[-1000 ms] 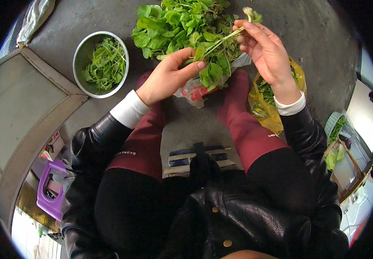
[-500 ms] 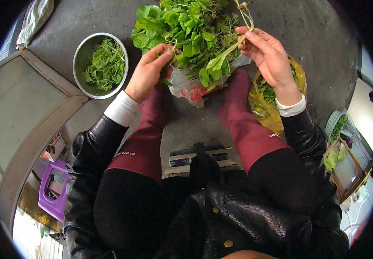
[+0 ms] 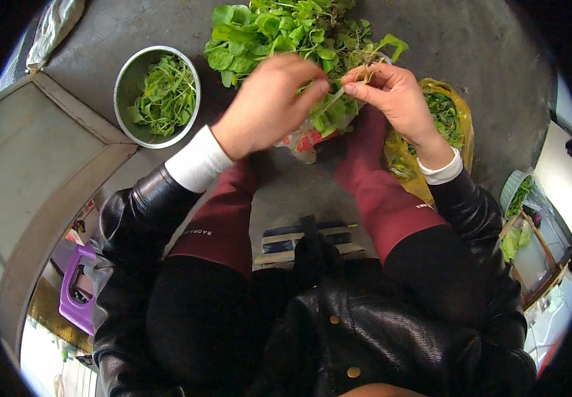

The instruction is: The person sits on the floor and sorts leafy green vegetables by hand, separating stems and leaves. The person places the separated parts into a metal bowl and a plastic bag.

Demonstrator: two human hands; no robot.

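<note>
Looking down, I am seeing a grey concrete floor (image 3: 471,53) under me, with a pale raised ledge (image 3: 41,159) running along my left and a purple plastic stool (image 3: 77,291) lying below it. A round metal bowl (image 3: 157,96) is standing on the floor to my left, holding picked green leaves. Straight ahead a big heap of leafy greens (image 3: 279,33) is lying on the floor, and a yellow plastic bag (image 3: 448,119) with more greens in it is sitting just beside my right wrist. My dark red boots (image 3: 382,198) are sticking out below my hands, one on each side of a bare patch of floor.

I am holding one sprig (image 3: 339,99) between both hands, just above the near edge of the heap. It is a thin pale stalk with small green leaves (the finer detail is blurring). My left hand (image 3: 269,106) is pinching its left end between thumb and fingertips, and my right hand (image 3: 395,99) is gripping the other end with curled fingers.

Compared with half a second ago, my left hand is no longer reaching into the heap; it is now up beside my right hand, nearly touching it, and the stalk is no longer pointing upward out of my right hand.
</note>
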